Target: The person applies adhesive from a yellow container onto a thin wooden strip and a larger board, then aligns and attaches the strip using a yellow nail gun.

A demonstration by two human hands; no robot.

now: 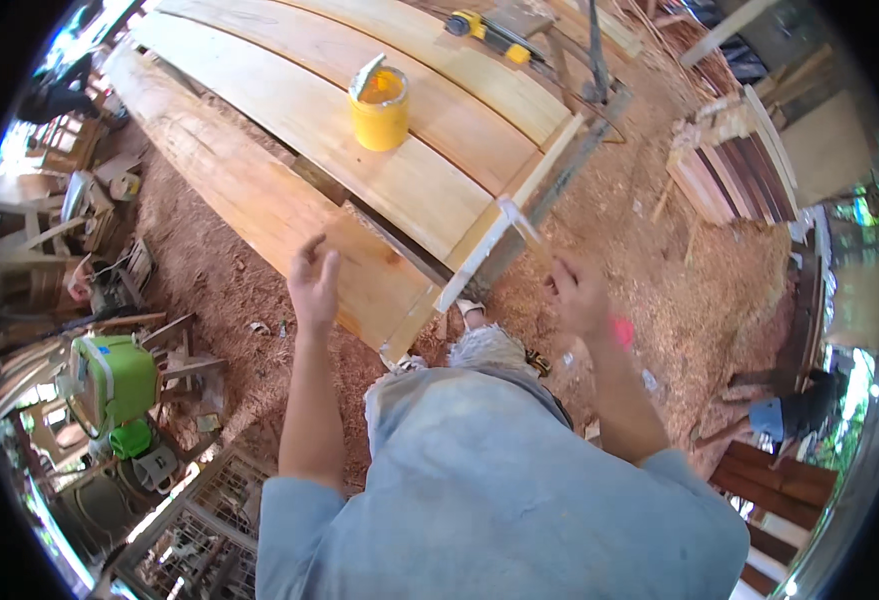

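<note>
My right hand [581,298] is closed around the lower end of a thin flat wooden stick [531,232]. The stick's whitish upper end is at the corner of a pale end strip [479,258] along the boards; white material covers part of that strip. My left hand [313,288] holds nothing, thumb and fingers apart, over the edge of the nearest plank [259,205]. Beyond it lie several long pale boards [399,170] side by side. A yellow tub [380,122] stands open on them, with a whitish flat piece sticking up at its rim.
A yellow and black power tool [487,36] lies at the far end of the boards. Wood shavings cover the floor [679,320]. Stacked timber [734,165] stands at right, a green box [114,375] at left. Another person [789,412] is at the right edge.
</note>
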